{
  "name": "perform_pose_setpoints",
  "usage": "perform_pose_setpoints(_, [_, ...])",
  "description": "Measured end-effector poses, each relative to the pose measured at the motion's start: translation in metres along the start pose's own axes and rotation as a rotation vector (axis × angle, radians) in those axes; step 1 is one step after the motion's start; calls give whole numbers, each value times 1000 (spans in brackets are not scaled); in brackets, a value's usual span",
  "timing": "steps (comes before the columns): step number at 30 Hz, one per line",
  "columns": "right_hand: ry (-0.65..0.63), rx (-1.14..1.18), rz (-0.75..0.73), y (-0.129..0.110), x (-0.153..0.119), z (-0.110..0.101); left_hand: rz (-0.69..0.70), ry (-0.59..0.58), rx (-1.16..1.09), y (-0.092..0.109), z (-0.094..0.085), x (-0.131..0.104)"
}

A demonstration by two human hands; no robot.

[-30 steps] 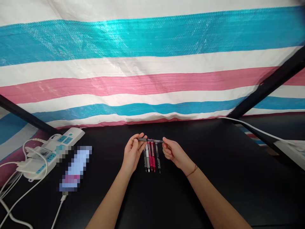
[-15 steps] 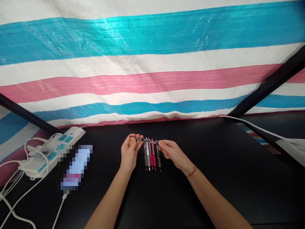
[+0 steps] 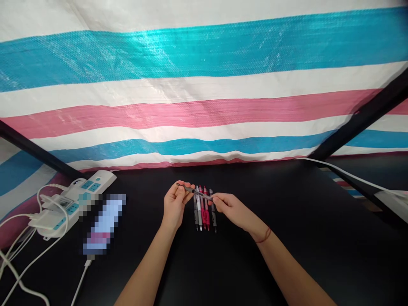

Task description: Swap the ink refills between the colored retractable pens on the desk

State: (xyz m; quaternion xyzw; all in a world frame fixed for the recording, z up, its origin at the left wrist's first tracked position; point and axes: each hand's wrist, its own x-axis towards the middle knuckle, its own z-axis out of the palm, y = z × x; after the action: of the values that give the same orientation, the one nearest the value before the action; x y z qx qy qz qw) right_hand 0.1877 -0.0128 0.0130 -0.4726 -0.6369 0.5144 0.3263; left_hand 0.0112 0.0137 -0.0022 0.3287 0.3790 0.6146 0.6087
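Between my two hands a dark grey pen with a clear barrel [image 3: 200, 194] is held crosswise above a row of pens. My left hand [image 3: 174, 204] is closed on its grey grip end, thumb and fingers pinching it. At the other end, my right hand [image 3: 228, 205] pinches the tip of the barrel. Below lie several pens side by side on the black table: a white pen [image 3: 200, 214], red pens [image 3: 205, 219] and a grey pen [image 3: 213, 219] a little apart on the right. The held pen and my fingers partly cover their upper ends.
On the left are a white power strip [image 3: 95, 183] with plugs and white cables [image 3: 24, 282], and a blurred-out phone [image 3: 106, 221] on a charging cable. A striped tarp [image 3: 204, 114] hangs behind the table [image 3: 274, 182]. Black frame bars [image 3: 360, 117] slant at both sides.
The held pen has tilted, its right end now lower than before. My right hand has dropped slightly. The whole view has shifted a little; the pens on the table lie as before.
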Motion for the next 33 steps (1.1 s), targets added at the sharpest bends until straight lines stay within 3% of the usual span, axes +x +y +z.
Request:
perform_pose_setpoints(3, [12,-11,-38,2,1,0,3,9,5,-1,1,0])
perform_pose_setpoints(6, [-19,101,50,1,1,1,5,2,3,2,0,0])
perform_pose_setpoints(10, [-181,273,207,3,0,-4,7,-27,35,5,-1,0])
perform_pose_setpoints(13, [-237,323,176,5,-1,-10,5,-42,54,6,1,-2])
perform_pose_setpoints(19, [10,41,-77,4,0,-3,31,-18,31,7,4,-4])
perform_pose_setpoints(27, [348,-242,-223,9,3,12,38,91,-57,0,5,-4])
perform_pose_setpoints(30, [434,-218,-263,12,4,10,16,121,-95,-2,5,-3])
perform_pose_setpoints(33, [456,0,-159,12,6,4,11,80,-39,-2,2,-1])
